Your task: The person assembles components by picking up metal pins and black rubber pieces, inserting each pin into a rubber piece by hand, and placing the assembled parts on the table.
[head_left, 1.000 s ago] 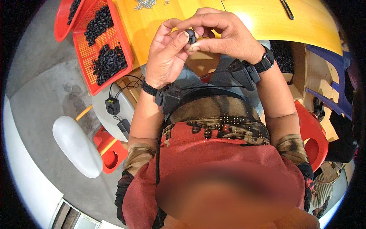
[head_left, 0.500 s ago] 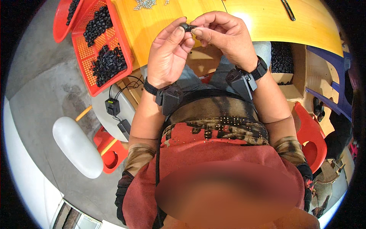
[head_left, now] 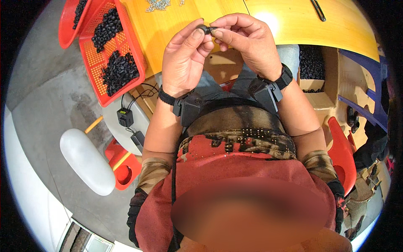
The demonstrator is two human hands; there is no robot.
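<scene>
Both of my hands meet above the near edge of the yellow table (head_left: pixel 168 31). Between thumb and fingers, my left hand (head_left: pixel 184 59) pinches a small round black part (head_left: pixel 204 29). My right hand (head_left: pixel 251 44) grips a narrower black piece (head_left: pixel 212 30) at the right side of that part. The two black pieces touch end to end; whether they are joined I cannot tell. My fingertips cover much of both. Black straps with box-shaped devices sit on both wrists.
Left of the table, a red perforated basket (head_left: pixel 142 63) holds two heaps of small black parts. Small shiny metal pieces (head_left: pixel 158 4) lie at the table's far side. A cardboard box (head_left: pixel 331 80) of black parts stands at right. A black pen-like object (head_left: pixel 318 10) lies far right.
My hands stay nearly in place, still pinching the black pieces. The right hand's grip has shifted very slightly.
</scene>
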